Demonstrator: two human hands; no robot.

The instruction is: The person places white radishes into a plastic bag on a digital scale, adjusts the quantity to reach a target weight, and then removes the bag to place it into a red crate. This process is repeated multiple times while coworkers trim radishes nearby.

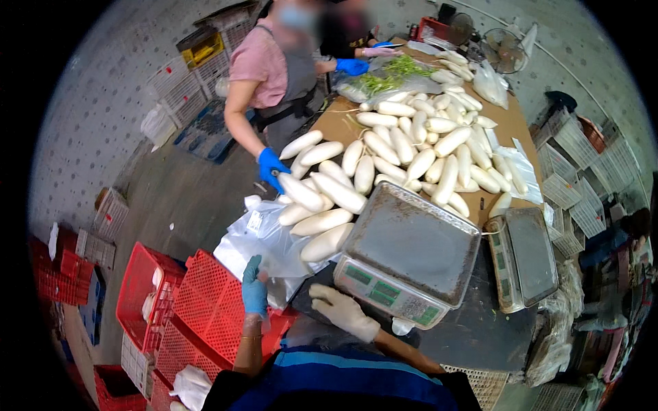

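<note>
My left hand (254,291), in a blue glove, is raised beside the left edge of the clear plastic bags (264,240), its fingers stretched upward. In a cream glove, my right hand (343,312) reaches left, fingers extended and slightly apart, just in front of the digital scale (411,240). I see nothing held in either hand. The scale's metal pan is bare and dirt-stained along its rim. White radishes (325,243) lie beyond the bags and left of the scale, part of a large pile (411,140) spread over the table.
Across the table's left side, a co-worker's blue-gloved hand (272,169) grips a dark-handled tool by the radishes. A second scale (524,257) stands at the right. Red crates (209,301) are stacked at my left. Leafy greens (384,79) lie at the far end.
</note>
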